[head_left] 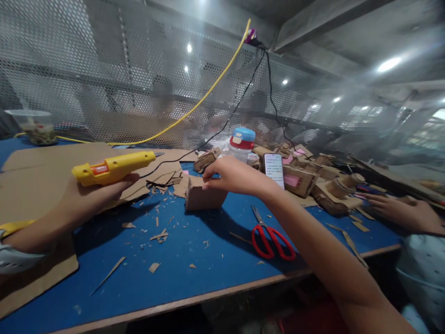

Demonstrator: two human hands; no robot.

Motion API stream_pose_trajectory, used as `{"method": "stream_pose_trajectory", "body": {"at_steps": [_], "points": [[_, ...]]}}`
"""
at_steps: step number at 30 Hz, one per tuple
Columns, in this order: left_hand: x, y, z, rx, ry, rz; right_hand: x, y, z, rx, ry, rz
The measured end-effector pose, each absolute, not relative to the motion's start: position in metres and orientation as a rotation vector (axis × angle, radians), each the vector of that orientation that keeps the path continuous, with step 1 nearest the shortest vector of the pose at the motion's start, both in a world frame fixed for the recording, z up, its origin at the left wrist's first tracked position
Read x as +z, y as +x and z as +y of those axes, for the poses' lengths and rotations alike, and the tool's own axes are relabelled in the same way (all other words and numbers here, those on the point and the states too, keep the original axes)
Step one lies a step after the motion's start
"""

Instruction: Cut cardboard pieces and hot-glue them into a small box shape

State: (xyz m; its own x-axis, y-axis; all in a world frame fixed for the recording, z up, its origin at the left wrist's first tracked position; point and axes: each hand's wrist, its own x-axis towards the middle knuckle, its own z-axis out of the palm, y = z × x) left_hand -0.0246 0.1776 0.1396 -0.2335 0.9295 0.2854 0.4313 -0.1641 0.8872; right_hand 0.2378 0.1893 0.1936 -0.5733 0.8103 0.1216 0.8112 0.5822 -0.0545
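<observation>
My left hand [104, 191] is wrapped round a yellow hot glue gun [114, 168], whose nozzle points right, above the table. Its fingers are closed on the handle. In the middle of the table stands a small folded cardboard piece [205, 198], like a little box. My right hand [225, 174] pinches its top edge between thumb and fingers. Below my right forearm lie red-handled scissors [273, 239], blades slightly apart, pointing away.
Cardboard sheets [31, 181] cover the left of the blue table [139, 278]. Scraps are scattered about. Behind are a blue-lidded bottle [242, 139], a phone [274, 169] and several cardboard constructions [299, 181]. Another person's hand [403, 211] rests at right. A yellow cable [208, 90] hangs behind.
</observation>
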Motion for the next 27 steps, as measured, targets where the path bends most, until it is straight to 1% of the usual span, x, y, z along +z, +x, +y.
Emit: {"method": "stream_pose_trajectory", "body": {"at_steps": [3, 13, 22, 27], "points": [[0.141, -0.022, 0.175, 1.397, 1.519, 1.632, 0.199, 0.239, 0.194, 0.096, -1.325, -2.777], [0.136, -0.027, 0.178, 1.418, 1.493, 1.573, 0.202, 0.242, 0.200, 0.286, -1.239, -2.897], [0.130, -0.028, 0.179, 1.438, 1.576, 1.473, 0.196, 0.239, 0.183, 0.238, -1.281, -2.903], [0.131, -0.030, 0.178, 1.442, 1.509, 1.462, 0.184, 0.235, 0.168, 0.064, -1.272, -2.830]]}}
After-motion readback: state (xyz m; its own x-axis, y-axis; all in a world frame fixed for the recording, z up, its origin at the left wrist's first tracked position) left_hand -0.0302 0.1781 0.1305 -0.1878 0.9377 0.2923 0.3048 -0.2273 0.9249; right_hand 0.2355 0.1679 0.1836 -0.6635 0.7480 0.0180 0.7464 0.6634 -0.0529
